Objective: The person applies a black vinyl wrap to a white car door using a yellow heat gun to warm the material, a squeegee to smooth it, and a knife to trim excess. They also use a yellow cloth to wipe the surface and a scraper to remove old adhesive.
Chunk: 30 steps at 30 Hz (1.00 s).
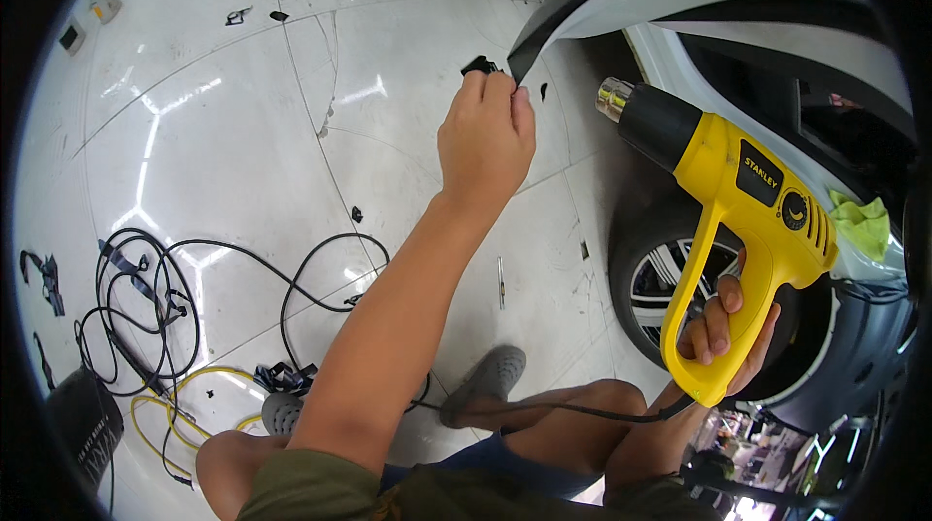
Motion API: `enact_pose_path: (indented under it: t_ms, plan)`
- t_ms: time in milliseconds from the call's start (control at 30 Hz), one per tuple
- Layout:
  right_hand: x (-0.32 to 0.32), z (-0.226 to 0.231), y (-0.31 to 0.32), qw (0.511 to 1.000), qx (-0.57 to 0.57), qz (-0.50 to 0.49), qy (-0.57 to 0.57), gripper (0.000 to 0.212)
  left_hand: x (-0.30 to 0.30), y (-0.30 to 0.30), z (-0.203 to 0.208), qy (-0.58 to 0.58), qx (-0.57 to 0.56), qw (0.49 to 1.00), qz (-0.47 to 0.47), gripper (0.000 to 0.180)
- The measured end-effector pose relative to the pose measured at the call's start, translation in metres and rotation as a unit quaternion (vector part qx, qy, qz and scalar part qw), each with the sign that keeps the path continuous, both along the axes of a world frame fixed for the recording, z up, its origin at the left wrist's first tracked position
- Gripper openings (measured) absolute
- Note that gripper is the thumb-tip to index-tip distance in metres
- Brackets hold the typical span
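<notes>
Heat gun [755,220] partly hides the right hand [716,327] gripping it.

Below me spreads a floor [248,176] of pale, glossy tiles, scuffed and crossed by dark joints. To my left a black cable [254,255] lies in loose loops, and a yellow cable [214,369] curves among its lower turns. Small black scraps [357,215] are scattered about. A slim, pen-like rod [501,284] lies ahead of my grey right clog [490,377], which rests flat on the tiles.
</notes>
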State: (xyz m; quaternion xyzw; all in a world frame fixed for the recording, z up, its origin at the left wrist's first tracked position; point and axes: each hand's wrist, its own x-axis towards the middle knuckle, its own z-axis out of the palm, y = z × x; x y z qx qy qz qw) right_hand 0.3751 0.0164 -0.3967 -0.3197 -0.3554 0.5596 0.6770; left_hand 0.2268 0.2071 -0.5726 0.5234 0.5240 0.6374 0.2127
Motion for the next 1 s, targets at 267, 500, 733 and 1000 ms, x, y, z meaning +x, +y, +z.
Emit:
enact_pose_path:
  t_ms: [267, 500, 733, 1000]
  plan:
    - [0.068, -0.033, 0.002, 0.984, 0.022, 0.102, 0.141, 0.062, 0.004, -0.005, -0.003, -0.003, 0.027, 0.999, 0.040, 0.015]
    - [0.075, -0.042, 0.013, 0.957, 0.023, 0.109, 0.267, 0.064, 0.006, -0.007, -0.009, -0.025, -0.010, 0.999, 0.024, 0.023]
    - [0.074, -0.041, 0.015, 0.965, 0.001, 0.112, 0.238, 0.061, 0.014, -0.013, -0.017, -0.070, -0.007, 0.998, 0.001, 0.020]
    - [0.062, -0.041, 0.022, 0.965, -0.011, 0.081, 0.248, 0.061, -0.021, -0.006, -0.020, -0.307, -0.073, 0.948, 0.032, 0.019]
